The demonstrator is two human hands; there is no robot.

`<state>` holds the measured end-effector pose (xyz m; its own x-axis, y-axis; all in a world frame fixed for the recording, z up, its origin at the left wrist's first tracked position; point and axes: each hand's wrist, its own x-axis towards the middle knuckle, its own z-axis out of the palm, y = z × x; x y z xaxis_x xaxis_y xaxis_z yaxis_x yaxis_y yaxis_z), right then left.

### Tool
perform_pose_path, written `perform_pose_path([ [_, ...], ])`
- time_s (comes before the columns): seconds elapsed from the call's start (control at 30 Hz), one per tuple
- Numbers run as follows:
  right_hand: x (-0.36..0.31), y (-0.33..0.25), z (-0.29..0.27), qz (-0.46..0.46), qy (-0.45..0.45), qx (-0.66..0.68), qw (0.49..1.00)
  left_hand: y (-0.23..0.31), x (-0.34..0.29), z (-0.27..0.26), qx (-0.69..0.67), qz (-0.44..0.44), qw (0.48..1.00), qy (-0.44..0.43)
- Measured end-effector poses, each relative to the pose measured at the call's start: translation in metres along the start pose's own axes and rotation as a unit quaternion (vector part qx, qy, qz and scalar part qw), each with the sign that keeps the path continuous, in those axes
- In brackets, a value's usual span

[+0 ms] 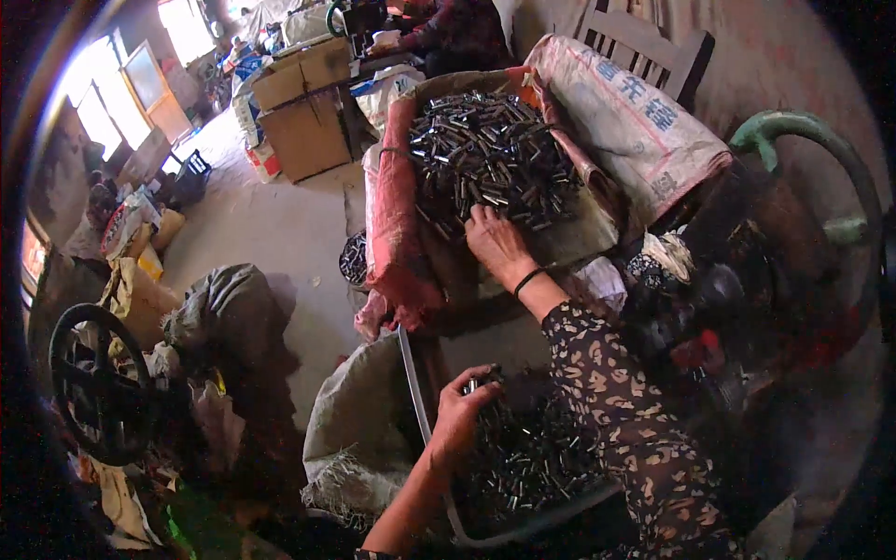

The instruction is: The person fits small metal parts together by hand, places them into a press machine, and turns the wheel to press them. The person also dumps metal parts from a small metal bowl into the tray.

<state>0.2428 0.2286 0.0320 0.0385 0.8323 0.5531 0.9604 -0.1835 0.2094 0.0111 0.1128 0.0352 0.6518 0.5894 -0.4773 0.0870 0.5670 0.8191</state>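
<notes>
A heap of short, dark and shiny metal pins (495,154) lies in a sloping tray with a padded red-pink cloth edge (394,201). My right hand (497,245) reaches to the near side of this heap. Its fingers are bent together against the pins, and what they pinch is hidden under the fingertips. Lower and closer to me, my left hand (459,411) is closed around a few metal pins (482,380), whose ends show between thumb and fingers. Below and beside it, a second heap of similar pins (541,462) fills a bin with a pale rim (411,373).
A white woven sack (635,121) covers the tray's right side. Dark machinery with a green curved handle (793,126) stands right. A round container of pins (354,259) sits left of the tray. A handwheel (101,383), cardboard boxes (306,126) and another person (462,37) are farther off.
</notes>
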Motion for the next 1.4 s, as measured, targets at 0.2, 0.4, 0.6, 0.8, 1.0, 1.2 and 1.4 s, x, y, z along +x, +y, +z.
perform_pose_path([
  [0.2,-0.027,0.020,-0.016,0.075,-0.046,0.121,0.989,0.007,0.007,0.003,-0.072,0.010,0.997,-0.011],
  [0.4,-0.033,0.022,-0.005,0.153,-0.082,0.145,0.974,0.000,0.008,0.005,-0.046,0.040,0.998,0.015],
  [0.6,-0.047,0.017,-0.005,0.102,-0.039,0.146,0.983,-0.004,0.003,0.005,-0.069,0.049,0.996,-0.018],
  [0.8,-0.097,0.018,-0.086,0.169,-0.067,0.477,0.860,0.003,0.005,-0.002,-0.072,0.071,0.994,-0.032],
  [1.0,-0.191,0.019,-0.144,0.341,-0.138,0.707,0.604,0.014,0.010,-0.004,-0.135,0.049,0.988,-0.048],
  [1.2,-0.217,0.007,-0.165,0.285,-0.119,0.603,0.735,-0.016,0.038,-0.007,0.531,0.231,0.815,0.015],
  [1.4,-0.226,0.004,-0.162,0.344,-0.151,0.632,0.678,-0.028,0.032,0.034,0.770,0.295,0.564,0.031],
])
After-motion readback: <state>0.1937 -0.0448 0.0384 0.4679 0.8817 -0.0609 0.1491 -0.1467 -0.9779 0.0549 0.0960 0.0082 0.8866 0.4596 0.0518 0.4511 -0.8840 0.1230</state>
